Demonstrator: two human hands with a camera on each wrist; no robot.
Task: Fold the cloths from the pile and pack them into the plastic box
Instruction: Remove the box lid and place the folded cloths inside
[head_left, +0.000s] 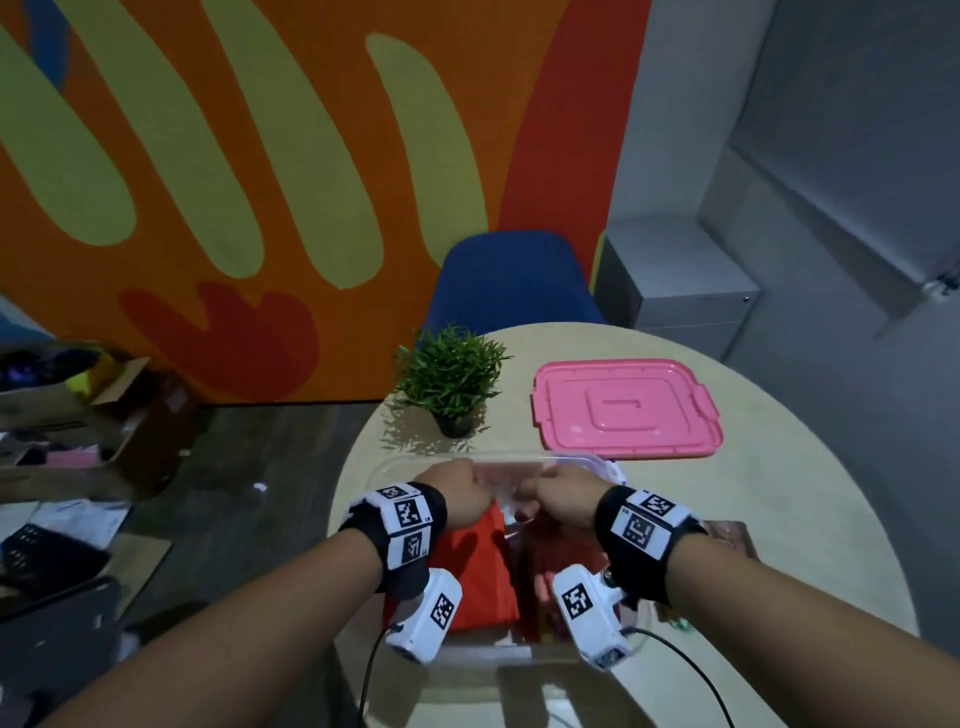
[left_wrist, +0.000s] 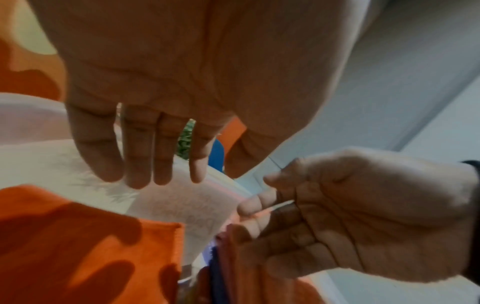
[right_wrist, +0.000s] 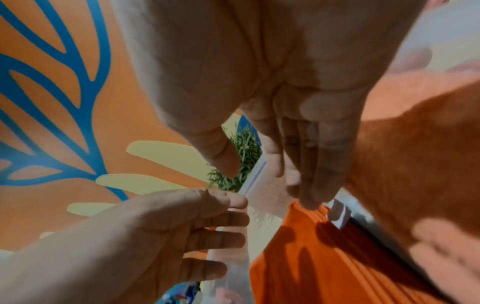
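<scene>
Head view, looking down at a round pale wooden table (head_left: 779, 519). A clear plastic box (head_left: 395, 465) sits near the table's front edge, already holding a folded orange cloth (head_left: 478, 571) on its left side and what looks like a pinkish folded cloth (head_left: 566, 566) to its right. Both hands are inside the box at its far end, close together. The left hand (head_left: 457, 493) has its fingers extended and slightly spread above the orange cloth, holding nothing, as the left wrist view shows. The right hand (head_left: 561, 499) has its fingers together, tips touching the orange cloth's edge.

Packing appears well along; no pile of unfolded cloths is visible on the table, so how many remain cannot be told. The box's flat pink plastic lid (head_left: 626, 408) lies apart on the table behind it, not yet fitted. A small green potted plant (head_left: 452, 382) stands just behind the box, near the hands. A blue chair (head_left: 511, 280) stands beyond the table.
</scene>
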